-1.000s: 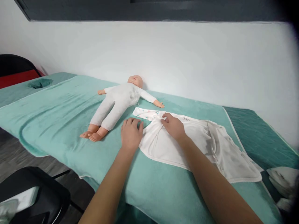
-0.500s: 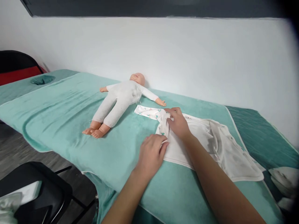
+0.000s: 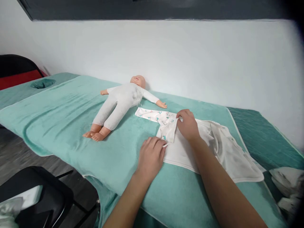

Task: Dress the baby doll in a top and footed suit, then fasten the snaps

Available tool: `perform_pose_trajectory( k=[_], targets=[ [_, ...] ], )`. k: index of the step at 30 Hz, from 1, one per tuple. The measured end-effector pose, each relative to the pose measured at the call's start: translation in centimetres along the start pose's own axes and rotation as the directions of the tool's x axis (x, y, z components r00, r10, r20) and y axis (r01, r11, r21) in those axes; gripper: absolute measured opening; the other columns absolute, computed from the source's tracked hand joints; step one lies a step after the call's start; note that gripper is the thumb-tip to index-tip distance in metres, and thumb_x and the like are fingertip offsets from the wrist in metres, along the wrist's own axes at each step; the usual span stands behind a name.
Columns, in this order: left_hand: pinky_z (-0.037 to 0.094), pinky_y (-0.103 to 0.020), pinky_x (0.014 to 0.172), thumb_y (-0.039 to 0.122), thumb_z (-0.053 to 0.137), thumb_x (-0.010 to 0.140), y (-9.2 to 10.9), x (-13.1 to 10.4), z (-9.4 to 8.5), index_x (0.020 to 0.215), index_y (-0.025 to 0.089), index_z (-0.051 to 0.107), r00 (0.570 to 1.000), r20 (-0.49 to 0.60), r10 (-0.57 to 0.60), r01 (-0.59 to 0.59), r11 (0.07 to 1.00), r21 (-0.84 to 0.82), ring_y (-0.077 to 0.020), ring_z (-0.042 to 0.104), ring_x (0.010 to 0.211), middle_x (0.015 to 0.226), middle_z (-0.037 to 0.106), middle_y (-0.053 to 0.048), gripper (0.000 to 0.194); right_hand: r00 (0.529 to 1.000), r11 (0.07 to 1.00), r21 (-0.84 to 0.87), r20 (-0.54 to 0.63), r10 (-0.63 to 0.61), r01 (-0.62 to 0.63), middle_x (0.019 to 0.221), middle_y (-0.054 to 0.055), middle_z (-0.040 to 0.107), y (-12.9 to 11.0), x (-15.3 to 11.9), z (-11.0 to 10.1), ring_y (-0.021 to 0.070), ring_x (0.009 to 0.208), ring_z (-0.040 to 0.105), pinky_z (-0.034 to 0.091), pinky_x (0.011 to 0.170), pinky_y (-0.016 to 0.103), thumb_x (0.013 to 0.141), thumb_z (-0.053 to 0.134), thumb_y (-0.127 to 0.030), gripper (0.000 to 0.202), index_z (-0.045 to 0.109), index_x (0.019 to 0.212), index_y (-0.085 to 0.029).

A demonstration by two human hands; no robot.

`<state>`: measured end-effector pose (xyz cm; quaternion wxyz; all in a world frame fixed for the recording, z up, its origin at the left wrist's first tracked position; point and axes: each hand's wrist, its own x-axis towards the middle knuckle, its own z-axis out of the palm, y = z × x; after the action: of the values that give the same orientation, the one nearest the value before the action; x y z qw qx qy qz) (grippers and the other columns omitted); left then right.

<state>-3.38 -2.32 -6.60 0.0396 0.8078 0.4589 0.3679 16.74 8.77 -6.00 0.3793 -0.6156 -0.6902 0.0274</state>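
Observation:
A white baby garment [image 3: 182, 155] lies spread on the green cover, its inner side up. One sleeve, printed with small green and pink figures, points left, and a printed flap is folded over beside it. My left hand [image 3: 151, 155] pinches the lower edge of this printed part, where a thin white strip shows at the fingertips. My right hand [image 3: 188, 124] is closed on the flap's upper corner, near the top edge of the garment. To the left a baby doll [image 3: 123, 97] with a white cloth body lies on its back, arms spread, apart from both hands.
The green cover [image 3: 71, 117] drapes over a padded table with a face hole [image 3: 43, 83]. A black chair [image 3: 38, 196] holding a white box stands at lower left. Crumpled pale cloth [image 3: 288, 183] lies at right. A white wall [image 3: 166, 57] rises behind.
My right hand has drawn the printed flap to the right, so the bunched fabric now lies flatter. My left hand stays at the lower edge of the printed part.

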Motion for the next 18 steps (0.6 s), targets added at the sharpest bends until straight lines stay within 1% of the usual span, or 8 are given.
perform_pose_trajectory(
  k=[2,4,7,9,12,15,18],
  targets=[
    [0.045,-0.035,0.075,0.02,0.051,0.096,0.5,0.0,-0.1,0.101,0.02,0.062,0.997,0.004,0.079,-0.079,0.997,0.021,-0.0197,0.057,0.086,0.094,0.066,-0.005,0.013,0.995,0.995,0.006,-0.01,0.098,-0.098,0.108,0.005,0.056,0.6,0.0,-0.3,0.0216,0.089,0.057,0.043,0.076,0.035,0.076,0.044,-0.008,0.022,0.056,0.087,-0.024],
    [0.045,-0.035,0.072,0.021,0.051,0.096,1.1,0.0,-0.1,0.102,0.02,0.063,0.988,0.017,0.153,-0.154,0.987,0.051,-0.0196,0.057,0.084,0.093,0.066,-0.004,0.013,0.985,0.985,0.007,0.016,0.17,-0.17,0.109,0.005,0.054,1.1,-0.1,-0.5,0.0185,0.079,0.057,0.043,0.072,0.034,0.077,0.043,-0.01,0.021,0.056,0.086,-0.024],
    [0.046,-0.034,0.07,0.023,0.05,0.097,1.6,0.0,-0.1,0.102,0.02,0.063,0.973,0.083,0.213,-0.218,0.975,0.051,-0.0184,0.059,0.082,0.091,0.065,-0.004,0.015,0.98,0.981,0.006,0.046,0.194,-0.194,0.105,0.004,0.055,1.3,-0.1,-0.9,0.0172,0.074,0.056,0.041,0.07,0.033,0.076,0.044,-0.011,0.019,0.055,0.086,-0.024],
    [0.048,-0.032,0.072,0.025,0.048,0.098,1.6,-0.1,0.0,0.103,0.02,0.064,0.97,0.118,0.213,-0.216,0.976,0.016,-0.0169,0.06,0.08,0.089,0.064,-0.003,0.017,0.978,0.979,0.007,0.041,0.205,-0.206,0.102,0.003,0.058,1.1,-0.1,-1.3,0.0174,0.074,0.056,0.04,0.069,0.032,0.076,0.046,-0.013,0.017,0.054,0.085,-0.024],
    [0.051,-0.03,0.074,0.028,0.047,0.099,1.3,-0.2,0.2,0.107,0.02,0.064,0.973,0.126,0.192,-0.187,0.981,-0.049,-0.0153,0.062,0.082,0.089,0.065,-0.003,0.02,0.965,0.966,-0.004,0.046,0.259,-0.259,0.097,0.003,0.062,0.8,-0.1,-1.6,0.0192,0.076,0.057,0.04,0.068,0.032,0.077,0.048,-0.017,0.012,0.054,0.084,-0.025],
    [0.051,-0.03,0.073,0.029,0.047,0.099,1.1,-0.3,0.3,0.108,0.021,0.064,0.977,0.113,0.18,-0.174,0.983,-0.063,-0.0157,0.063,0.081,0.088,0.065,-0.003,0.021,0.952,0.958,-0.023,0.11,0.286,-0.285,0.093,0.003,0.066,0.8,-0.1,-1.7,0.0212,0.079,0.057,0.039,0.069,0.032,0.076,0.05,-0.02,0.012,0.055,0.085,-0.025],
    [0.049,-0.03,0.069,0.028,0.047,0.098,1.1,-0.3,0.2,0.104,0.02,0.065,0.985,0.091,0.148,-0.143,0.988,-0.059,-0.0163,0.061,0.077,0.084,0.064,-0.003,0.02,0.936,0.951,-0.07,0.169,0.31,-0.303,0.087,0.002,0.068,1.0,-0.1,-1.8,0.0219,0.076,0.057,0.038,0.066,0.031,0.077,0.049,-0.023,0.016,0.059,0.089,-0.027]
  ],
)
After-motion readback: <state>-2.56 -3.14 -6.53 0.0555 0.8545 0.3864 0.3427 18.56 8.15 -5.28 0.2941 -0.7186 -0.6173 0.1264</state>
